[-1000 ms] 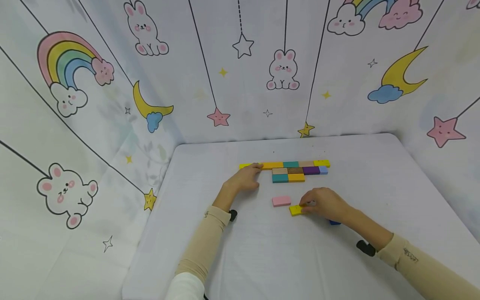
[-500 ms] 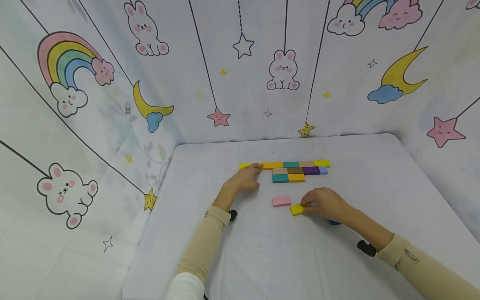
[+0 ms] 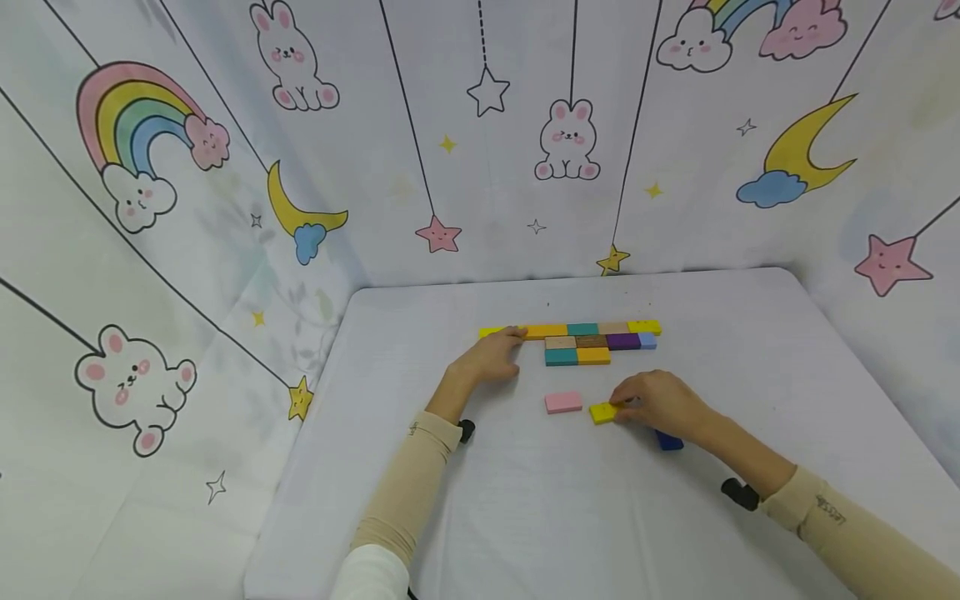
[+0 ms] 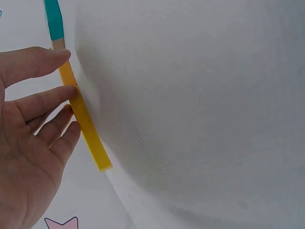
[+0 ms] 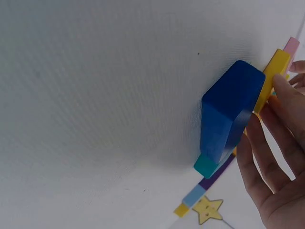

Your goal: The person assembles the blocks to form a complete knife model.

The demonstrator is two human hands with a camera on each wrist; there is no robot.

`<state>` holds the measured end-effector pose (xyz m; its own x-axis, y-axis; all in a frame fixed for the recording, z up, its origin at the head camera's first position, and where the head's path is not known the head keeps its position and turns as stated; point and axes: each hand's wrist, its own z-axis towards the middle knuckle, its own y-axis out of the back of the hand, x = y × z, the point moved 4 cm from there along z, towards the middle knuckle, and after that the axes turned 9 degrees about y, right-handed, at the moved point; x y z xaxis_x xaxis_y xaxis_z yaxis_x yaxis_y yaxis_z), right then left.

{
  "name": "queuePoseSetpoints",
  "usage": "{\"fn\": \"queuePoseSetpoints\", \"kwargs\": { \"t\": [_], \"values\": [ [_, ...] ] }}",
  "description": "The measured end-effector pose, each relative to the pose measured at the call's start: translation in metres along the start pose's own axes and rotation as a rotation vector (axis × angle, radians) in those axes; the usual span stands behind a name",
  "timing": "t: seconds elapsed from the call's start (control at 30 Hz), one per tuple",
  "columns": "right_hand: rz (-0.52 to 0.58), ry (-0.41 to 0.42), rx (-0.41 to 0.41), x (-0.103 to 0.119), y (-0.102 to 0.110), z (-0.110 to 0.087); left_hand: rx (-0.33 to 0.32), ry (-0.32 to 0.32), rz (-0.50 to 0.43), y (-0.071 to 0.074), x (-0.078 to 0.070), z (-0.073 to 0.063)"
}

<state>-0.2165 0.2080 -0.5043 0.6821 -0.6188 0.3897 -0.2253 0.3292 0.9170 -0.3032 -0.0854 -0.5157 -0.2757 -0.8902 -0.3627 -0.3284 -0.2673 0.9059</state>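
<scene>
In the head view, my left hand [image 3: 483, 360] rests its fingertips on the left end of the back row, at a yellow block [image 3: 489, 332] beside an orange one [image 3: 546, 332]. The left wrist view has its thumb and relaxed fingers touching that row's front side, near the yellow block [image 4: 90, 129]. My right hand [image 3: 666, 406] pinches another yellow block [image 3: 602, 412] between thumb and fingers, low at the table. A pink block [image 3: 563, 402] lies just left of it, apart. Partly hidden under the right hand is a dark blue block [image 3: 669, 441], large in the right wrist view [image 5: 233, 90].
Behind the hands, flat coloured blocks lie edge to edge in three rows, including a purple block [image 3: 622, 341], a brown block [image 3: 591, 341] and a teal block [image 3: 561, 357]. The white-covered table [image 3: 525, 517] meets a printed cloth backdrop [image 3: 510, 183] at its far edge.
My right hand has shifted a little right and away from me, sliding the yellow block off from the pink one. More of the dark blue block shows. The left hand stays put.
</scene>
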Motion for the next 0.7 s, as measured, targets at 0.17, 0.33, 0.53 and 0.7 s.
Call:
{"fn": "queuePoseSetpoints", "kwargs": {
  "t": [0.17, 0.33, 0.53, 0.7],
  "values": [
    [-0.029, 0.001, -0.025, -0.007, 0.003, -0.002, -0.003, -0.001, 0.002, 0.0, 0.0, 0.0],
    [-0.035, -0.012, -0.037, -0.013, 0.007, -0.003, -0.004, -0.002, 0.005, -0.001, 0.0, 0.0],
    [-0.021, -0.047, -0.024, -0.02, 0.012, -0.004, -0.006, 0.004, 0.003, -0.001, 0.0, 0.001],
    [-0.02, -0.067, -0.04, -0.028, 0.016, -0.005, -0.008, 0.0, 0.007, -0.001, 0.0, 0.001]
  ]
}}
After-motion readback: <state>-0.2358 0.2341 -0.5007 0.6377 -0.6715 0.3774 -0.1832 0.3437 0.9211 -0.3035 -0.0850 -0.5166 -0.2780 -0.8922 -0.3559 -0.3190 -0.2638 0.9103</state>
